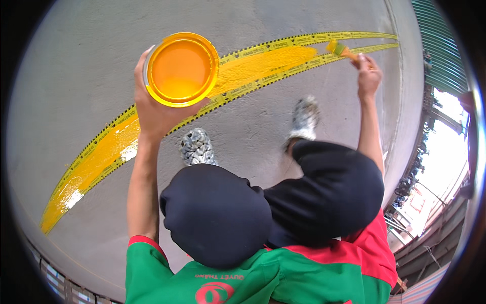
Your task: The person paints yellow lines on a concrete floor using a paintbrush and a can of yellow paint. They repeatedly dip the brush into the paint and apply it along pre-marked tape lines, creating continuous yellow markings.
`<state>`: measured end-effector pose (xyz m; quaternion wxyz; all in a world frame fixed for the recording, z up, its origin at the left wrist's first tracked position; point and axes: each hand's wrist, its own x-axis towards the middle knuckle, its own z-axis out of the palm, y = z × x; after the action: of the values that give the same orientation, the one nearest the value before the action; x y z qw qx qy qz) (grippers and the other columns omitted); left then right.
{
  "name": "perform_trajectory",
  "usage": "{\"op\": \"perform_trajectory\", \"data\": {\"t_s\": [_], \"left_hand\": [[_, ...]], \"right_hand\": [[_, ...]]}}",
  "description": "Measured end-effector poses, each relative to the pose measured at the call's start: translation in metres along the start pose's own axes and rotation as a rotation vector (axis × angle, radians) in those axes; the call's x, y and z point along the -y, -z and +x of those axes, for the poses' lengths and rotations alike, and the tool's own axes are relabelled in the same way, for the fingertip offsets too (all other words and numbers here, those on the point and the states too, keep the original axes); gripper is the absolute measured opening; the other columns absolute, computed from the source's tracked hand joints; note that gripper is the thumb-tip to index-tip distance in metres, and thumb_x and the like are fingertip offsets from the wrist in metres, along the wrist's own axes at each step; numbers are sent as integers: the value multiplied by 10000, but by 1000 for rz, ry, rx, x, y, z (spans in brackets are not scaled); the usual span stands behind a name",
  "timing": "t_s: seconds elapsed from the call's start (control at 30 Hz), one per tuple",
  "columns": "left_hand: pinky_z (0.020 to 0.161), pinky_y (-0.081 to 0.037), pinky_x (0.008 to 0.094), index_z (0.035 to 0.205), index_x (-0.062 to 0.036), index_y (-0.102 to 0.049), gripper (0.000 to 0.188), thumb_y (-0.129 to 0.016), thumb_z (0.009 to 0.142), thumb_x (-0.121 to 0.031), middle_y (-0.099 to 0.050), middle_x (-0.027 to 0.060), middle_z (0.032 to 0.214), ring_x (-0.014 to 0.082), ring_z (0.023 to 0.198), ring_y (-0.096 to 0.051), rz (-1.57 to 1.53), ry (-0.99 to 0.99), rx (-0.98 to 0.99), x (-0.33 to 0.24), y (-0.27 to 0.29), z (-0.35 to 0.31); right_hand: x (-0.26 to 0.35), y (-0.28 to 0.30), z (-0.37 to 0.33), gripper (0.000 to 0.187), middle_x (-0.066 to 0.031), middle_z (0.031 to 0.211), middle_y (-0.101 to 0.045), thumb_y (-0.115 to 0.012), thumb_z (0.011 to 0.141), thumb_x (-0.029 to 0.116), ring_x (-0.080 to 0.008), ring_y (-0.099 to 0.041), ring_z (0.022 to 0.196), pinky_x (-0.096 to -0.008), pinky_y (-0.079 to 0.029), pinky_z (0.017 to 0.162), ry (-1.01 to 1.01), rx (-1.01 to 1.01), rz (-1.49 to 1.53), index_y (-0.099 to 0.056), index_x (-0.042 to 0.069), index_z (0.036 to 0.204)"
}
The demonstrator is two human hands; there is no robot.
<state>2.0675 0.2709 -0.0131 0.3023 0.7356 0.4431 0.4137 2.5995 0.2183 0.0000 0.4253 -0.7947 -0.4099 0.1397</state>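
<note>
My left hand (158, 115) is closed around a round can of yellow-orange paint (182, 70), held over the floor with its open top showing. Pinched by the handle in my right hand (369, 76) is a paintbrush (340, 49), its bristles coated yellow. The brush is at the right part of a stripe between two lines of yellow-and-black printed tape (248, 90). Wet yellow paint (268, 65) fills the stripe from the far left to just short of the brush. Whether the bristles touch the floor, I cannot tell.
Grey concrete floor (243, 119) surrounds the stripe. My feet, in patterned clogs (197, 147), stand on the near side, close to the lower tape line. Along the right are a floor edge, green corrugated sheeting (440, 45) and a bright opening (440, 152).
</note>
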Motion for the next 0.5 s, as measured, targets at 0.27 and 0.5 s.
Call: {"op": "perform_trajectory", "data": {"t_s": [0.27, 0.5], "left_hand": [[1018, -551, 383, 1447, -8, -386, 1073, -982, 601, -293, -585, 156, 1341, 263, 1187, -650, 174, -86, 11, -20, -18, 31], [1030, -538, 384, 1437, -2, -393, 1063, -975, 605, -316, -643, 156, 1273, 268, 1171, -662, 117, -47, -9, -51, -62, 75]], "right_hand": [[160, 1, 66, 257, -211, 1160, -678, -607, 1003, 80, -297, -713, 1032, -316, -579, 963, 173, 526, 661, -642, -99, 1184], [206, -52, 86, 296, -221, 1090, -683, -545, 1013, 147, -258, -716, 1030, -292, -603, 938, 476, 1040, 910, -599, -113, 1143]]}}
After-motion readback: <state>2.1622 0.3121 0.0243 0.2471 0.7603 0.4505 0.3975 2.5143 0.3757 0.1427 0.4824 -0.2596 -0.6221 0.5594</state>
